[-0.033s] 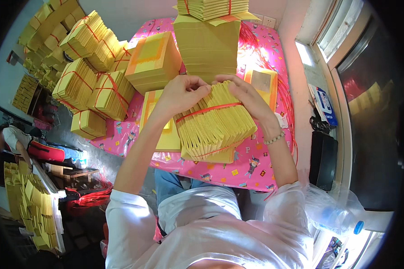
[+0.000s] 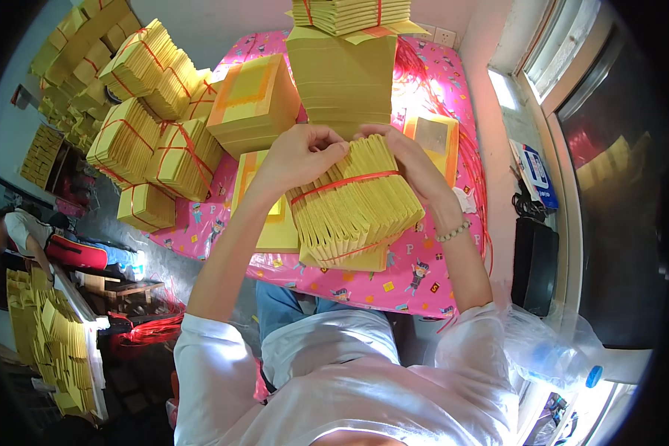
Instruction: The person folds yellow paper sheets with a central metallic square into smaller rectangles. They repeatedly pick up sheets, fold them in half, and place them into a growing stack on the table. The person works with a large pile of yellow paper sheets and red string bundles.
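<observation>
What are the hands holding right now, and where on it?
Both hands grip one bundle of yellow paper sheets at its far top edge: left hand on the left corner, right hand on the right, above the red band.

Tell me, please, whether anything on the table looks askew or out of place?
Nothing is damaged or spilled. The bundle in both hands is fanned at a slant under its red band, and red strings trail loose along the table's right edge.
</observation>
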`<state>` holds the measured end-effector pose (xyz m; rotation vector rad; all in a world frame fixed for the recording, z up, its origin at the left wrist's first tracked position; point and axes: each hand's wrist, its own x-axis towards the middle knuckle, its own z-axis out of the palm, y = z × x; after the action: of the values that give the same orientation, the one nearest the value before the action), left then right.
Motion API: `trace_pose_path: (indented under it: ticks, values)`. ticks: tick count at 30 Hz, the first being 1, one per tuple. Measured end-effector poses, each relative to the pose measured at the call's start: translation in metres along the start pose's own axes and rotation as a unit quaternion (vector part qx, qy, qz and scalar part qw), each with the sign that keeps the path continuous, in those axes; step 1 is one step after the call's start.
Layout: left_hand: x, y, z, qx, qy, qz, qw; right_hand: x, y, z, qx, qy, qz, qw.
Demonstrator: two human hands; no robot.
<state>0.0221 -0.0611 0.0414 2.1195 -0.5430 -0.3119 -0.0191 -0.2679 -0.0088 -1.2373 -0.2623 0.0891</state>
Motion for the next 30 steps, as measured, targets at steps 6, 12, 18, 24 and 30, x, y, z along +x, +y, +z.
trace_pose_path:
  ticks: [6, 12, 18, 24, 30]
  values:
    - [0.009, 0.024, 0.025, 0.077, 0.043, 0.114, 0.990, -0.002, 0.018, -0.013, 0.120, 0.046, 0.027, 0.991]
    - [0.002, 0.032, 0.029, 0.095, 0.040, 0.139, 0.985, -0.006, 0.017, -0.008, 0.077, 0.111, 0.002, 0.991]
    - [0.003, 0.031, 0.026, 0.090, 0.029, 0.129, 0.987, -0.007, 0.018, -0.003, 0.095, 0.127, 0.002, 0.987]
    - [0.003, 0.028, 0.027, 0.079, 0.028, 0.127, 0.988, -0.004, 0.018, -0.005, 0.124, 0.126, 0.026, 0.984]
    - [0.002, 0.027, 0.027, 0.089, 0.031, 0.123, 0.988, -0.001, 0.018, -0.004, 0.166, 0.120, 0.032, 0.978]
